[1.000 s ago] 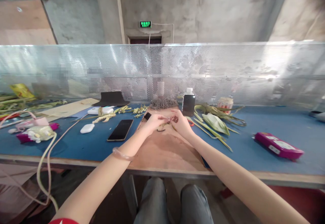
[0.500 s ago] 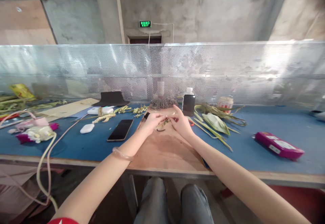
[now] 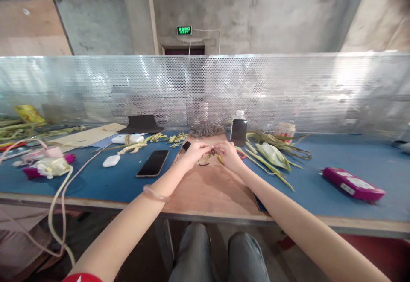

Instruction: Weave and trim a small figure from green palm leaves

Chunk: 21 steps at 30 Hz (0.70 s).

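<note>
My left hand [image 3: 194,152] and my right hand [image 3: 228,152] meet over the far end of a brown board [image 3: 208,188] on the blue table [image 3: 105,179]. Both pinch a small, pale woven piece [image 3: 209,153] between their fingertips; it is too small to name. A dark loop lies on the board just under it. A clear bangle [image 3: 154,193] sits on my left wrist. A pile of grey-brown cord [image 3: 207,129] lies right behind the hands.
A black phone [image 3: 153,163], a white earbud case [image 3: 110,161] and leaf scraps lie to the left. A dark bottle [image 3: 238,131], green leaves [image 3: 272,154] and a jar [image 3: 284,132] lie to the right, a pink packet [image 3: 353,183] farther right. A perforated metal screen [image 3: 288,90] backs the table.
My right hand has drawn in a little toward the left hand and dropped slightly; the fingertips of both hands are now closer together on the small piece.
</note>
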Each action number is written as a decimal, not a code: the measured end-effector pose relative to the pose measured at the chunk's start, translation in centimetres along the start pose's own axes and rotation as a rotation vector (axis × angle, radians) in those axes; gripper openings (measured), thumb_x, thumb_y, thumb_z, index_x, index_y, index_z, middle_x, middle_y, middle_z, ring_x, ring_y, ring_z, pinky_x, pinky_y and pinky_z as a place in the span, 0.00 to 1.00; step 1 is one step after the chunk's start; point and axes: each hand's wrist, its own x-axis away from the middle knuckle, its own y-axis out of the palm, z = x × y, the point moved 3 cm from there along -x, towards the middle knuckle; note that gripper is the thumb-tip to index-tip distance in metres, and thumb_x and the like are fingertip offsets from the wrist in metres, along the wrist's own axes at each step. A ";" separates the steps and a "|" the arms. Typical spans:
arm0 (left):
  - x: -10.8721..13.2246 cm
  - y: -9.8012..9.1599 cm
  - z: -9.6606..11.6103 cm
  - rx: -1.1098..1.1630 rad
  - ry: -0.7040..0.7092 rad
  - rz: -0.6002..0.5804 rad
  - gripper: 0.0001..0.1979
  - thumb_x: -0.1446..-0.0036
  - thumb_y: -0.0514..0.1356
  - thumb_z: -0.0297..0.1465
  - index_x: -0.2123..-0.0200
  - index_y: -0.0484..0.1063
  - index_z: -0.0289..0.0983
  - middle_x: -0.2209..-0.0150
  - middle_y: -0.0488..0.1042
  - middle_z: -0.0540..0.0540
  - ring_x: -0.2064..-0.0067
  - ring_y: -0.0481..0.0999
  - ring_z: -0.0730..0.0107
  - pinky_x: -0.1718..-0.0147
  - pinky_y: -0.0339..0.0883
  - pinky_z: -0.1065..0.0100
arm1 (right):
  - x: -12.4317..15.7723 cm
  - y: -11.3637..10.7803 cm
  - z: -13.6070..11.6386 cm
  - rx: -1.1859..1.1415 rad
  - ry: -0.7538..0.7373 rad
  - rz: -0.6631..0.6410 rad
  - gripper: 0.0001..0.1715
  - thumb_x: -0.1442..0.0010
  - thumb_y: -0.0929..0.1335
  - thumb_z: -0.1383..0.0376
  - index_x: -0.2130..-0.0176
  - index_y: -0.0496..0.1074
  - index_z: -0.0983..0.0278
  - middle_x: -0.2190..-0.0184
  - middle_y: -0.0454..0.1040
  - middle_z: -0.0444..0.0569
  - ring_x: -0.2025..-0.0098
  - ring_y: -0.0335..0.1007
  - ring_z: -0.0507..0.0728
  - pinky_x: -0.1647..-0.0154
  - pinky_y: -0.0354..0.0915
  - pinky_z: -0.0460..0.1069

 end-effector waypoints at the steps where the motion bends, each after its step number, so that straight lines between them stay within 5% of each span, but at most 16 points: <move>1: -0.1 0.0 -0.1 -0.007 -0.001 -0.004 0.13 0.52 0.63 0.38 0.70 0.76 0.32 0.70 0.76 0.44 0.76 0.63 0.76 0.77 0.52 0.72 | 0.0 0.0 0.1 0.001 0.003 -0.007 0.12 0.40 0.63 0.65 0.65 0.76 0.61 0.61 0.73 0.52 0.57 0.63 0.61 0.52 0.56 0.57; 21: -0.6 -0.2 -0.8 -0.034 -0.006 -0.009 0.15 0.52 0.62 0.39 0.69 0.75 0.32 0.68 0.76 0.42 0.73 0.67 0.74 0.76 0.54 0.72 | 0.2 -0.4 -1.2 0.094 0.002 0.032 0.12 0.39 0.60 0.65 0.67 0.71 0.63 0.66 0.71 0.51 0.60 0.61 0.60 0.57 0.57 0.55</move>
